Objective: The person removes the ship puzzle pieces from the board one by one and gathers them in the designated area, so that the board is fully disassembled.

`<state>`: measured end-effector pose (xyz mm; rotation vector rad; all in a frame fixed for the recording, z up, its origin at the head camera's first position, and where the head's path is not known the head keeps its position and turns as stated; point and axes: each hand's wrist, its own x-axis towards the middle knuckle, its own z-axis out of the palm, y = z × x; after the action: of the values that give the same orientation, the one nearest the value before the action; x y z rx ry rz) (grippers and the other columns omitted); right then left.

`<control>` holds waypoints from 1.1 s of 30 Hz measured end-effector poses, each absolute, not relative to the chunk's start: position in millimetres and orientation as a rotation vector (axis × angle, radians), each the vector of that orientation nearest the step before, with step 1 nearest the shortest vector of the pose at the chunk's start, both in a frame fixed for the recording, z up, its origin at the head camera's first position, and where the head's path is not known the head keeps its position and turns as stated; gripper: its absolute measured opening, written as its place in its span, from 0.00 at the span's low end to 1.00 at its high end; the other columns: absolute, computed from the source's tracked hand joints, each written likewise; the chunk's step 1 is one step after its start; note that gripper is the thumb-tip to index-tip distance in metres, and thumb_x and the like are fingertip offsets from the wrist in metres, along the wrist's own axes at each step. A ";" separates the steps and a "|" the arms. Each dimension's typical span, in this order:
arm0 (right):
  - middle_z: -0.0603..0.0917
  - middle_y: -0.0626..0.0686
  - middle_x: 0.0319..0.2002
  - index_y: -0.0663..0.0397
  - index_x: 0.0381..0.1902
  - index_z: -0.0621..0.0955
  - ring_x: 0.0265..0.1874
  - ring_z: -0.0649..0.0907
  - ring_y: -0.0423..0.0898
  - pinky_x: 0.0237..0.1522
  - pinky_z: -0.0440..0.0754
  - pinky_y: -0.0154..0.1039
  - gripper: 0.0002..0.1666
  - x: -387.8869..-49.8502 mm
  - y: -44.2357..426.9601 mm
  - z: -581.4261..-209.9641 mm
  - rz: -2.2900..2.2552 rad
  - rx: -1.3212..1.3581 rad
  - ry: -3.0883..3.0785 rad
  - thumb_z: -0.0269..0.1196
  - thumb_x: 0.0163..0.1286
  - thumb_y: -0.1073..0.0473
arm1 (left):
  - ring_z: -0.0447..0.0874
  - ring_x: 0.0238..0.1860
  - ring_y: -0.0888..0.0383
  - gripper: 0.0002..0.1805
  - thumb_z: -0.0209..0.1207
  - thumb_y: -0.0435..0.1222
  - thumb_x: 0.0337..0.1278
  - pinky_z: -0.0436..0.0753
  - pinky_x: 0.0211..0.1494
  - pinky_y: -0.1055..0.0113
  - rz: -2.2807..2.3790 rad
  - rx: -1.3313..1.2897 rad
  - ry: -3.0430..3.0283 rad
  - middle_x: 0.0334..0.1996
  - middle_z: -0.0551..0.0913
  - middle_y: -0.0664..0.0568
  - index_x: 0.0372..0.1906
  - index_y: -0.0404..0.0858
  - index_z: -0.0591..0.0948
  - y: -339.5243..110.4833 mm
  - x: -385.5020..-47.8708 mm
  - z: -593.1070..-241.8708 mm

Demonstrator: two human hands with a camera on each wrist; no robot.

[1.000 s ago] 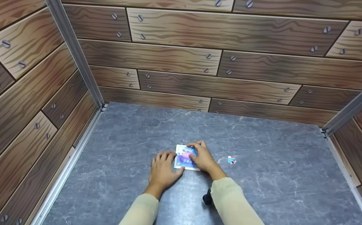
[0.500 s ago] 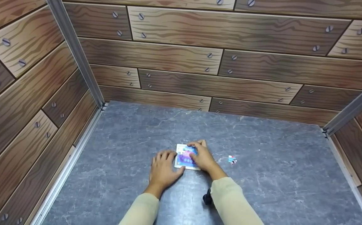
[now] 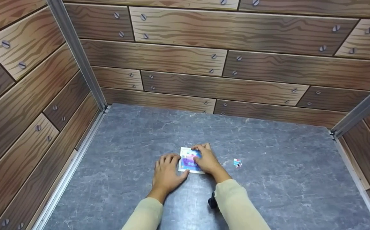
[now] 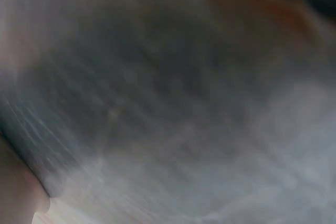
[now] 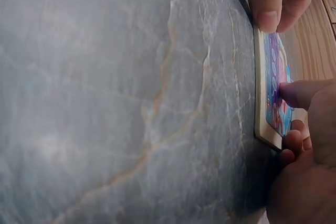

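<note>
Puzzle board (image 3: 187,164) lies flat on counter (image 3: 133,137); left grip (image 3: 166,172) spread at its left edge, right grip (image 3: 208,160) pinching its right side. Step appears to be seating pieces; next likely calls for loose piece (image 3: 237,162).

- board (image 3: 188,164) on the worktop (image 3: 124,137), left hand (image 3: 167,172) at its left, right hand (image 3: 208,161) on its right side
- loose piece (image 3: 237,163) right of the right hand
- wall (image 3: 185,59) behind the worktop
</note>
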<state>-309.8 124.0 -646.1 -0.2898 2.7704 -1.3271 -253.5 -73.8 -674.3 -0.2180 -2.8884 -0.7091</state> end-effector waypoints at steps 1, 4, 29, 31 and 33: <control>0.74 0.60 0.55 0.54 0.57 0.85 0.60 0.80 0.59 0.71 0.76 0.58 0.21 -309.8 123.8 -646.2 -1.327 -0.292 2.773 0.68 0.68 0.70 | 0.73 0.72 0.46 0.37 0.63 0.67 0.61 0.73 0.72 0.42 -0.708 -0.218 -2.889 0.68 0.80 0.54 0.67 0.50 0.82 -73.8 -253.5 -674.5; 0.74 0.60 0.55 0.54 0.58 0.85 0.59 0.81 0.60 0.71 0.77 0.59 0.18 -309.7 123.2 -646.9 -1.317 -0.304 2.791 0.69 0.71 0.67 | 0.73 0.72 0.46 0.37 0.63 0.67 0.61 0.73 0.72 0.42 -0.706 -0.216 -2.890 0.68 0.80 0.54 0.67 0.50 0.82 -73.8 -253.6 -675.0; 0.78 0.59 0.57 0.53 0.58 0.86 0.60 0.82 0.59 0.69 0.80 0.59 0.18 -309.0 120.8 -650.1 -1.217 -0.340 2.906 0.72 0.72 0.63 | 0.74 0.72 0.47 0.36 0.64 0.67 0.62 0.73 0.73 0.41 -0.710 -0.223 -2.865 0.68 0.81 0.55 0.67 0.50 0.82 -73.4 -253.3 -676.7; 0.78 0.59 0.56 0.53 0.58 0.86 0.59 0.83 0.58 0.69 0.80 0.58 0.17 -309.2 120.8 -650.3 -1.215 -0.332 2.905 0.72 0.73 0.62 | 0.74 0.72 0.47 0.36 0.64 0.67 0.62 0.73 0.73 0.41 -0.704 -0.224 -2.863 0.68 0.81 0.55 0.66 0.50 0.82 -73.4 -253.2 -677.2; 0.78 0.58 0.54 0.53 0.58 0.86 0.58 0.82 0.57 0.68 0.80 0.58 0.17 -309.4 120.9 -650.3 -1.202 -0.335 2.914 0.72 0.73 0.62 | 0.74 0.72 0.47 0.36 0.64 0.67 0.62 0.73 0.73 0.42 -0.696 -0.226 -2.861 0.68 0.81 0.55 0.66 0.50 0.82 -73.2 -253.2 -677.1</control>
<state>-309.4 120.9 -650.3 -0.3349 2.9142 -1.2021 -253.2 -73.2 -677.1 -0.2259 -2.8614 -0.6964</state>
